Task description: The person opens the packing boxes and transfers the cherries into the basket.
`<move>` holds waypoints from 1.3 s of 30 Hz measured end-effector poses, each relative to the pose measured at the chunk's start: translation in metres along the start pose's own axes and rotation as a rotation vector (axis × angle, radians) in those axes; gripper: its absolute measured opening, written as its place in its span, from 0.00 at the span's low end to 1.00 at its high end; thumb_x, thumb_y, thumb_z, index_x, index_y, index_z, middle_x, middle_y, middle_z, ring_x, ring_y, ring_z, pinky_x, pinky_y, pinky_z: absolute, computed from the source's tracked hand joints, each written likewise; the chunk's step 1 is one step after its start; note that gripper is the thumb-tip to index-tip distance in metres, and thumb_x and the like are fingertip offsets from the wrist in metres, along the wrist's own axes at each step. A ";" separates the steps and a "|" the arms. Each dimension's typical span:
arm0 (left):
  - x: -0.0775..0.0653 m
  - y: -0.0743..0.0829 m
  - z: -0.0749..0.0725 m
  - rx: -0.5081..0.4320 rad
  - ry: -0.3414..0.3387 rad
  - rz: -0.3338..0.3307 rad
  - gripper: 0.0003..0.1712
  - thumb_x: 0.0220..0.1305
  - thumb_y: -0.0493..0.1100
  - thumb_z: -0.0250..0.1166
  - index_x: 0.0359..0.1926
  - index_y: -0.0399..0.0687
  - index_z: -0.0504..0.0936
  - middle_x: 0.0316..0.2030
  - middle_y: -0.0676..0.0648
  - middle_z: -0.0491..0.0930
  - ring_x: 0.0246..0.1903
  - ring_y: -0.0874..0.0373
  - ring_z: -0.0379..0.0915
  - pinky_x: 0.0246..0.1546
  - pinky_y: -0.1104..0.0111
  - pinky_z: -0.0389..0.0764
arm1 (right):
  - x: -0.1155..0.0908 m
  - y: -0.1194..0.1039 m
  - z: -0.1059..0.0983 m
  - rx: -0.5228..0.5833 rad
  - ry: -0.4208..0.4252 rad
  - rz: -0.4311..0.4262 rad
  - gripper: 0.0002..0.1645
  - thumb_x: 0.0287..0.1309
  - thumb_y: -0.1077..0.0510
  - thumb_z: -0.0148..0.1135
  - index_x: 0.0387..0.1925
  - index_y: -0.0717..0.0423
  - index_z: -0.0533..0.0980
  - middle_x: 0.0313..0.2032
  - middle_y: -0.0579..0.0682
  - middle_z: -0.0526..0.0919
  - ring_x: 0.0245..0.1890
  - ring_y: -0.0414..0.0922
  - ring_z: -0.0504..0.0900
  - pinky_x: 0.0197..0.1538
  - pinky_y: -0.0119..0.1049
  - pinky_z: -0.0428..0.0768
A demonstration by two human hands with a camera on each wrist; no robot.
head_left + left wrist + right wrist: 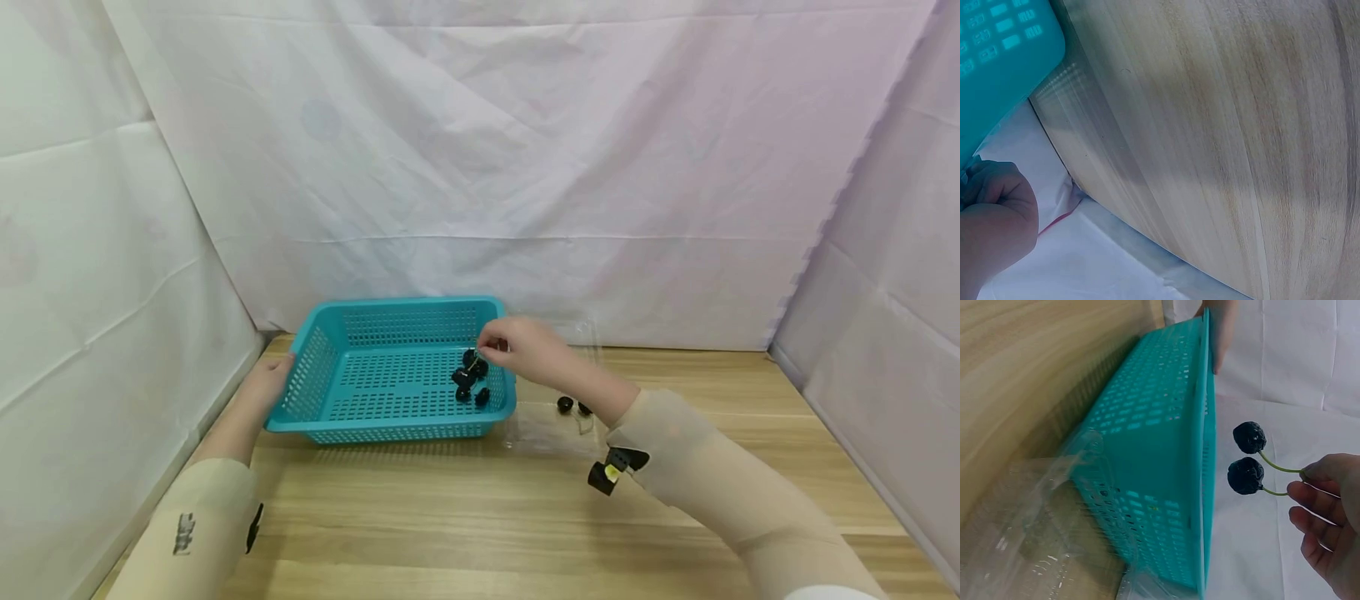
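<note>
A turquoise plastic basket (397, 427) with slotted walls stands on the table. At its left end my left hand (267, 385) grips the rim; the left wrist view shows the fingers curled at the basket's edge. Over the basket's right side, my right hand (528, 348) pinches the thin green stems of two dark cherries (1245, 475), which hang below the rim level in the head view. Several more dark cherries (482, 397) lie on the basket floor near its right wall.
Right of the basket sits a clear plastic box (551, 433) holding dark cherries (565, 405) with stems, partly hidden under my right forearm. The wooden table (450, 517) is bordered by white cloth (525, 167) at the back and both sides.
</note>
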State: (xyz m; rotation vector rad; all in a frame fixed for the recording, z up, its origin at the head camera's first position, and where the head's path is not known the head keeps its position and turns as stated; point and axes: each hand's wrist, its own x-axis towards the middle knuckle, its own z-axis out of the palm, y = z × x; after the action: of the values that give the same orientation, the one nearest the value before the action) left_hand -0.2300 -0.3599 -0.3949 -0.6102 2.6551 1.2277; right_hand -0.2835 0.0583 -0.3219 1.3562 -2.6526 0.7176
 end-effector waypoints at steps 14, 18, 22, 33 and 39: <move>0.003 -0.004 0.000 0.010 -0.001 0.001 0.45 0.75 0.63 0.28 0.69 0.24 0.56 0.55 0.27 0.68 0.49 0.39 0.69 0.41 0.56 0.76 | 0.023 0.006 -0.003 -0.019 -0.120 -0.012 0.08 0.69 0.60 0.56 0.38 0.52 0.81 0.31 0.42 0.79 0.27 0.39 0.72 0.36 0.35 0.75; 0.004 -0.004 0.000 0.018 0.002 0.007 0.45 0.76 0.62 0.28 0.69 0.24 0.56 0.56 0.26 0.67 0.50 0.38 0.68 0.44 0.53 0.74 | 0.030 0.006 -0.004 -0.059 -0.155 -0.037 0.07 0.69 0.59 0.57 0.39 0.51 0.82 0.32 0.41 0.80 0.28 0.37 0.74 0.38 0.34 0.76; 0.005 -0.004 0.001 0.019 0.005 0.002 0.45 0.76 0.62 0.29 0.69 0.24 0.56 0.56 0.26 0.67 0.51 0.37 0.67 0.46 0.51 0.73 | 0.037 0.007 -0.003 -0.058 -0.197 -0.025 0.07 0.69 0.58 0.57 0.40 0.50 0.82 0.33 0.40 0.80 0.30 0.37 0.75 0.38 0.33 0.77; 0.005 -0.007 0.000 0.019 0.001 0.016 0.45 0.76 0.62 0.28 0.68 0.24 0.57 0.56 0.26 0.67 0.51 0.37 0.67 0.44 0.52 0.74 | 0.057 0.005 0.000 0.052 -0.252 0.056 0.09 0.70 0.58 0.55 0.43 0.52 0.81 0.35 0.43 0.80 0.33 0.39 0.77 0.42 0.35 0.77; 0.005 -0.005 -0.001 0.016 0.003 0.021 0.45 0.75 0.63 0.28 0.68 0.24 0.58 0.53 0.27 0.69 0.48 0.39 0.69 0.40 0.55 0.75 | 0.069 0.005 -0.002 0.105 -0.261 0.059 0.09 0.69 0.60 0.54 0.42 0.54 0.82 0.34 0.45 0.82 0.32 0.41 0.77 0.40 0.35 0.77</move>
State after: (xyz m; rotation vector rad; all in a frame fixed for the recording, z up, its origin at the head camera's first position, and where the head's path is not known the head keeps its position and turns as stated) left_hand -0.2322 -0.3650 -0.3997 -0.5835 2.6783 1.2102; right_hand -0.3293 0.0102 -0.3028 1.4983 -2.9033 0.7427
